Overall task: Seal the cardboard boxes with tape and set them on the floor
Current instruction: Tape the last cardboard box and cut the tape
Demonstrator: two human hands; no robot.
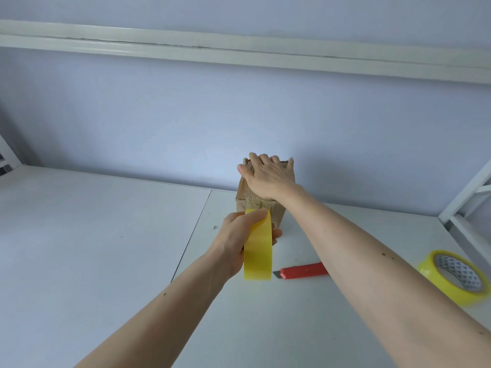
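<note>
Here the right hand lies flat, fingers spread, on the cardboard box on the bench, likely pinning its flaps, while the left hand grips a yellow tape roll just before it.

White table (seamed) bears cardboard box, red knife, tape roll.
</note>
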